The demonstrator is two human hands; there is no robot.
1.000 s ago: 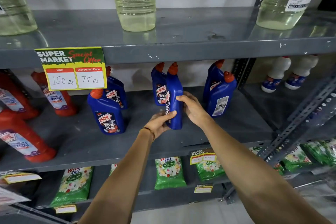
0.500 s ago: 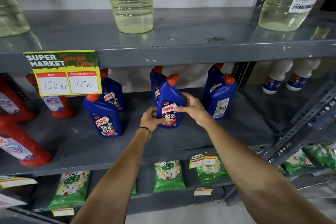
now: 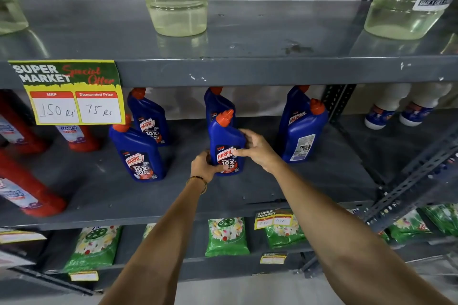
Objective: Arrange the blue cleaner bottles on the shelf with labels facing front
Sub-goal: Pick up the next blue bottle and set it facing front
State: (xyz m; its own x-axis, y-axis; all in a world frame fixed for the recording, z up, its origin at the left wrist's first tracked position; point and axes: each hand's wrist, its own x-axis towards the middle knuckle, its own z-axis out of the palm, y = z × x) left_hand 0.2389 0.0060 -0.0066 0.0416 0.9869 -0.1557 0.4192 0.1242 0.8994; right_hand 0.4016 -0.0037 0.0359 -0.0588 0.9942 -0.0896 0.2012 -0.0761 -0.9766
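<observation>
Gripping the front-centre Harpic bottle [image 3: 226,146] low on its flat-sided body, left hand [image 3: 204,167] and right hand [image 3: 257,147] curl fingers around it on the middle shelf [image 3: 309,181]; rigid, smooth plastic, probably liquid-heavy, best held at the waist.

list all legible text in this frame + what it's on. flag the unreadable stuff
"SUPER MARKET Special Offer", "MRP 150 Rs", "Discounted Price 75 Rs": yellow price sign on the upper shelf edge.
"HARPIC POWER PLUS 10X": held blue bottle, gripped by left hand and right hand.
"HARPIC POWER PLUS 10X TOTAL CLEAN": front-left blue bottle.
"HARPIC": back-right blue bottle.
"CLEANER": red bottle.
Unreadable: front-right blue bottle's back label, clear bottle labels, lower price tags, green packets.
</observation>
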